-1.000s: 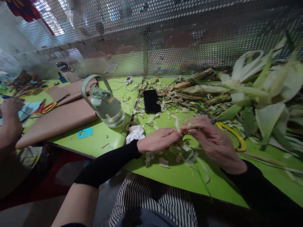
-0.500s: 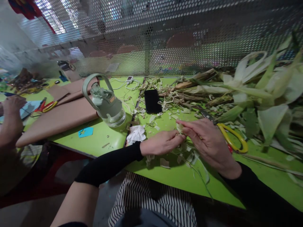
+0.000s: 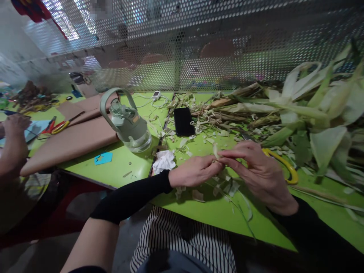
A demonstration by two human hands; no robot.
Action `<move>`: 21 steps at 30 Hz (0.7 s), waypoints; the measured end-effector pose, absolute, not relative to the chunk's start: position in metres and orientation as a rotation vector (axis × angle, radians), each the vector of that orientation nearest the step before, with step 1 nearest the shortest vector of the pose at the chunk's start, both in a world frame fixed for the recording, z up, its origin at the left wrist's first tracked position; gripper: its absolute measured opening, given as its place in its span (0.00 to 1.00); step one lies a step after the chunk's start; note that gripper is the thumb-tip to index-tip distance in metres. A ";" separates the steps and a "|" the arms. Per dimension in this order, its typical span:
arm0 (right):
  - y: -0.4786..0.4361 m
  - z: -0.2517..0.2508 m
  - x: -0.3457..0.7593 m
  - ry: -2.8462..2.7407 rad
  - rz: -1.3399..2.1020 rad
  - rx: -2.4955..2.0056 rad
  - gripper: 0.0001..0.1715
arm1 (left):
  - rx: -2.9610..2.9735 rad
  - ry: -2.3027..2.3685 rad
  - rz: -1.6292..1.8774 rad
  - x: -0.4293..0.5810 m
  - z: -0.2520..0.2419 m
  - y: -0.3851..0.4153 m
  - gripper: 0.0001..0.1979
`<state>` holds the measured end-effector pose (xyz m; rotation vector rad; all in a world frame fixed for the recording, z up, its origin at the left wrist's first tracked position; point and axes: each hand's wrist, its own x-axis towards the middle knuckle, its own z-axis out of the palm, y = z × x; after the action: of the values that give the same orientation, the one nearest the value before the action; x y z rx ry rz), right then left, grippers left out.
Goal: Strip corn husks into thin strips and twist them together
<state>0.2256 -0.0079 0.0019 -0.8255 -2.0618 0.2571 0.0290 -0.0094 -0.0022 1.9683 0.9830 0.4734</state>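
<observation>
A pale strip of corn husk (image 3: 215, 150) stands up between my two hands. My left hand (image 3: 197, 170) is closed, thumb and fingers pinching the strip's lower end. From the right, my right hand (image 3: 256, 172) pinches the same small piece with thumb and forefinger, the fingertips of both hands almost touching. Most of the piece is hidden by the fingers. Yellow-handled scissors (image 3: 291, 174) lie partly behind my right hand. Husk scraps (image 3: 231, 187) are strewn on the green table (image 3: 196, 212) beneath and around my hands.
A black phone (image 3: 183, 121) lies beyond my hands, and crumpled tissue (image 3: 164, 161) is by my left wrist. A water bottle (image 3: 127, 127) stands left of the phone. Corn husks (image 3: 307, 110) are heaped at right. Another person's hand (image 3: 15, 127) is at far left.
My right hand has shifted slightly right and turned, its fingers now drawn into a pinch at the strip's base. The strip stands more upright. My left hand has hardly moved.
</observation>
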 end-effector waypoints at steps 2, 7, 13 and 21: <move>-0.006 0.003 0.226 -2.086 0.290 -0.795 0.11 | 1.955 0.971 0.501 0.028 -0.004 -0.008 0.20; -0.004 0.005 0.225 -2.194 0.157 -0.732 0.14 | 1.873 0.981 0.531 0.025 -0.006 -0.005 0.20; -0.004 0.007 0.228 -2.188 0.056 -0.780 0.13 | 1.777 0.931 0.544 0.025 -0.003 -0.006 0.20; -0.001 0.008 0.228 -2.272 -0.055 -0.692 0.11 | 1.381 0.713 0.572 0.024 -0.002 -0.005 0.09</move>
<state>0.2280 -0.0011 0.0084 -0.6915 -2.2721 -0.0549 0.0244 -0.0054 -0.0023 1.3806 0.7126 0.5718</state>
